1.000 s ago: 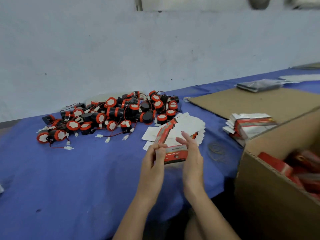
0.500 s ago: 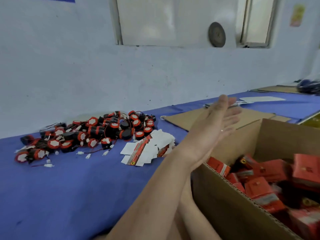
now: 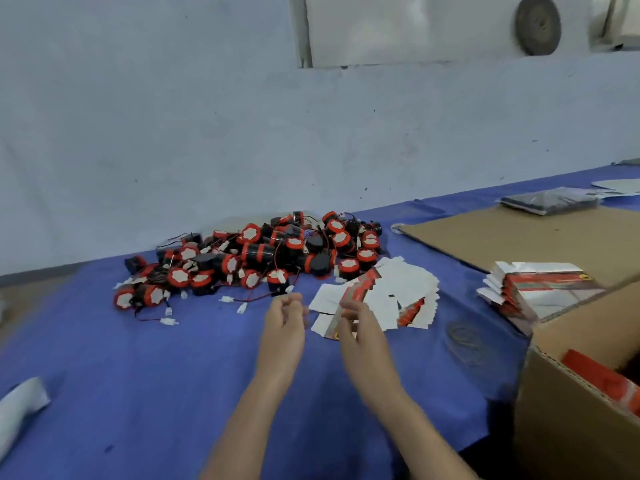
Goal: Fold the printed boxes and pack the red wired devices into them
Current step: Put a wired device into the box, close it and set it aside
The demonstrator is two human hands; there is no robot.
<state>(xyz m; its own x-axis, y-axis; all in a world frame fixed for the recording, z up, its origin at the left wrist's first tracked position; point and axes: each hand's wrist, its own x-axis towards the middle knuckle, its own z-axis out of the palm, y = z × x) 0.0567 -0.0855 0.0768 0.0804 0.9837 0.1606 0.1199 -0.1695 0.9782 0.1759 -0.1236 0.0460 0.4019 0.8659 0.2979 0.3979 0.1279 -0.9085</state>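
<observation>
Head view, only one. We see the heap of red-and-black round wired devices point(image 3: 256, 261) with white plugs on the blue cloth table point(image 3: 138, 375), against the wall. Just right of the heap lies a fanned stack of flat white-and-red printed cardboard boxes point(image 3: 391, 296), unfolded. Further right of the heap sit a second flat box bundle point(image 3: 540, 289) and a brown corrugated carton point(image 3: 571, 427) with red packed boxes point(image 3: 606, 379) inside. The left hand point(image 3: 282, 320) hovers just in front of the heap, fingers loosely curled, holding nothing. The right hand point(image 3: 360, 330) is at the fanned stack's near edge, fingers bent; it's blurred, so we cannot tell whether it pinches a box.
</observation>
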